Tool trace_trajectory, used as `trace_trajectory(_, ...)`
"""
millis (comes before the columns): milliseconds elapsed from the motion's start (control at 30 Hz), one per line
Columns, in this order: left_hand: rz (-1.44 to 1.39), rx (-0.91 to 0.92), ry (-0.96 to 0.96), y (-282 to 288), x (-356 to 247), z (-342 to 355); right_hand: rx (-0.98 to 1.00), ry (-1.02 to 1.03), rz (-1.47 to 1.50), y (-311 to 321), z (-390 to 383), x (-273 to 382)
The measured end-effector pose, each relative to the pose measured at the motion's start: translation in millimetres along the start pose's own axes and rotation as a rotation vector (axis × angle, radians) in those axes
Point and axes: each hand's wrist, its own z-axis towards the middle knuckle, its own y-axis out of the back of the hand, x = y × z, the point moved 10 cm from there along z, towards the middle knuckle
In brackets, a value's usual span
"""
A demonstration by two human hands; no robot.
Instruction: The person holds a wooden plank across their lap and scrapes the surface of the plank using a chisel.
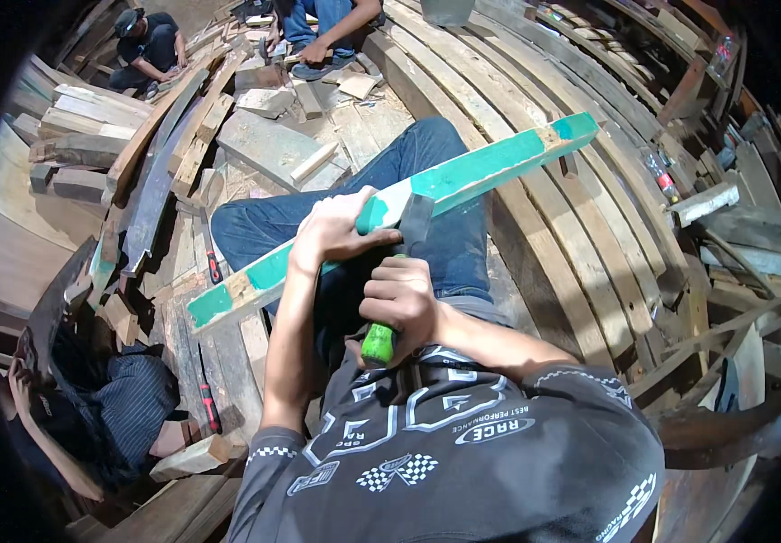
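Observation:
A long wooden strip (490, 169) with patchy green paint and bare spots slants across my lap, its right end higher in the picture. My left hand (340, 226) is closed over the strip near its middle, with the thumb stretched toward the blade. In my right hand (399, 294) is a scraper (378, 344) with a green and black handle, its fingers wrapped round the grip. The scraper's broad, flat grey blade points away from me and lies against the strip, just right of my left hand. Part of the handle is hidden by my fingers.
Curved wooden planks (535, 217) run along the right. Two red-and-black-handled tools (209, 407) lie on boards at the left. Stacked timber (92, 127) stands far left. A person (146, 50) crouches at the back, another (318, 36) sits nearby, and a third (128, 398) is lower left.

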Motion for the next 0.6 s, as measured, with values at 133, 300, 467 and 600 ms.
trace_trajectory(133,-0.018,-0.01,0.002,4.0,-2.2,0.5,0.018,0.012,0.002,-2.2,1.9,-2.9)
trace_trajectory(300,0.024,-0.032,-0.005,-0.4,3.2,0.2,0.022,0.011,-0.022,-4.7,1.5,-3.1)
trace_trajectory(467,0.019,-0.054,-0.036,-1.2,0.2,-0.2,0.043,0.005,-0.019,-4.3,1.2,-0.3)
trace_trajectory(600,0.003,-0.048,-0.034,4.2,-4.3,-1.7,0.046,0.004,0.0,-6.7,0.0,0.7)
